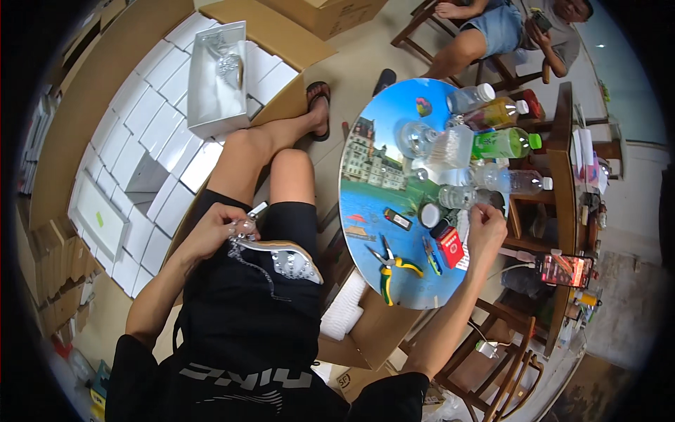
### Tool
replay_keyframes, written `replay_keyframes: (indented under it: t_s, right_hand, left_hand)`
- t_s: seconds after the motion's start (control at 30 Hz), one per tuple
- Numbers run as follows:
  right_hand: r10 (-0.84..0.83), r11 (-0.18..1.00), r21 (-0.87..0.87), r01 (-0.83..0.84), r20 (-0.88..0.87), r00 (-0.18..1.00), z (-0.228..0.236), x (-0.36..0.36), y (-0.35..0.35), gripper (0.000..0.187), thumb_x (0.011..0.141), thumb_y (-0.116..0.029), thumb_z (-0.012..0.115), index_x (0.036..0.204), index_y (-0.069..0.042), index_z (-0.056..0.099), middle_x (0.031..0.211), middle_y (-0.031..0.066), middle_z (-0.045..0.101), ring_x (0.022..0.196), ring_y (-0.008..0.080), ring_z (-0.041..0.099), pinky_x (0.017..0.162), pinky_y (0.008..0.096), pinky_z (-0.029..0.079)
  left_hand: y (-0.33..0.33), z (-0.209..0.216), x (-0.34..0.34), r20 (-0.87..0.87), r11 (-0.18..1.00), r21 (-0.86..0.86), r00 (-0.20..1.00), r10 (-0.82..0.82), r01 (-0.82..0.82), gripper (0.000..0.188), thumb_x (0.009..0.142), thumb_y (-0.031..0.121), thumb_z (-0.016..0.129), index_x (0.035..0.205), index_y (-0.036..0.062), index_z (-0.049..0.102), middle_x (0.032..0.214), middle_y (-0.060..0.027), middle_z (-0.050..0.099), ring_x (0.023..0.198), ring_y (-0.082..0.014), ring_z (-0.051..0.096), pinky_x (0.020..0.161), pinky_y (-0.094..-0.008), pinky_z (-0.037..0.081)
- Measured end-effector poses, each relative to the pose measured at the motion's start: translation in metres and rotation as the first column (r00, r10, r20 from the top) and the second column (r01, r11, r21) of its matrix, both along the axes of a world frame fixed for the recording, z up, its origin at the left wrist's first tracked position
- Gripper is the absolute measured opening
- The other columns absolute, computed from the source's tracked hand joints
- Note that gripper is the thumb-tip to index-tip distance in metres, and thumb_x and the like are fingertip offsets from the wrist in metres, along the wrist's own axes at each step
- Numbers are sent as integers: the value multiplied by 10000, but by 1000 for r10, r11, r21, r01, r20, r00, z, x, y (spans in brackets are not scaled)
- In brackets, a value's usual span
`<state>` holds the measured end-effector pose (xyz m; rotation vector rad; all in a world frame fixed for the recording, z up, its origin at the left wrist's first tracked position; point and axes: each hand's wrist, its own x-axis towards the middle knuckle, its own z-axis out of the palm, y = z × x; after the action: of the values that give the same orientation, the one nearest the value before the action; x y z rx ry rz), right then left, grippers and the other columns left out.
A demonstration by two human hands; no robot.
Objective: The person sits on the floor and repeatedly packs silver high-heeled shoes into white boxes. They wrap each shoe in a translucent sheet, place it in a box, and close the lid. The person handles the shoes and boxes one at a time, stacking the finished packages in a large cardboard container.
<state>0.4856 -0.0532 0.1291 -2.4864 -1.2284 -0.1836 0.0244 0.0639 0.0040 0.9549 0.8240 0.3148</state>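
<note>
My left hand [226,231] grips a clear-strapped sandal [294,263] by one end above my lap. The sandal has a pale insole, a tan edge and shiny stones, and a thin sparkling strap [261,271] dangles from it. Out to the right, my right hand [486,228] is over the edge of the round table [365,243] with its fingers pinched together. What they pinch, if anything, is too small to make out. Close to those fingers are a clear plastic container [457,197], a small round jar [429,214] and a red box [451,246].
Pliers [387,269] and a lighter [398,219] lie on the table, with several drink bottles [503,143] along its far right. At left, a large carton [84,105] holds white boxes; an open shoebox [211,126] with another sandal rests on top. A person [485,35] sits beyond the table.
</note>
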Motion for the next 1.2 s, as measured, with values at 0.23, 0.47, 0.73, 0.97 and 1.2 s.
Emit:
replay_keyframes:
  t_s: [0.23, 0.47, 0.73, 0.97, 1.2]
  right_hand:
    - [-13, 987, 161, 1, 75, 997, 21, 0, -18, 205, 891, -149, 694, 999, 24, 714, 847, 117, 694, 741, 175, 619, 686, 313, 498]
    - [-52, 940, 325, 108, -175, 983, -5, -5, -53, 276, 944, -226, 677, 961, 49, 661, 829, 55, 645, 767, 112, 565, 710, 260, 481]
    - [585, 811, 532, -244, -749, 313, -22, -170, -23, 128, 873, 95, 608, 861, 16, 508, 1087, 263, 657, 909, 274, 697, 827, 368, 563]
    - [491, 847, 476, -236, -871, 6, -70, -258, -13, 113, 899, 98, 612, 916, 33, 521, 997, 232, 691, 872, 261, 709, 798, 351, 576]
    - [468, 828, 391, -403, -877, 110, -85, -276, -6, 84, 953, 1, 607, 944, 37, 532, 985, 198, 698, 863, 212, 709, 776, 277, 551]
  left_hand:
    - [1, 4, -2, 26, 996, -86, 999, 28, -25, 200, 876, 168, 717, 852, -31, 729, 799, -99, 717, 764, -168, 692, 726, -294, 543]
    - [8, 1, 5, -9, 989, -80, 992, -126, 125, 244, 924, 208, 692, 907, -30, 738, 833, -71, 727, 753, -100, 656, 701, -246, 514]
    - [8, 11, 11, 11, 925, -231, 952, -306, 300, 263, 862, 250, 760, 846, -12, 738, 754, -49, 712, 664, -84, 648, 616, -232, 496]
    - [-4, -19, 4, -42, 879, -377, 943, -331, 292, 280, 836, 279, 772, 827, 2, 730, 743, -39, 706, 645, -94, 650, 569, -232, 493]
    - [-6, -26, -1, -68, 881, -379, 941, -332, 284, 279, 837, 297, 761, 801, 24, 717, 696, -6, 672, 602, -82, 616, 541, -238, 473]
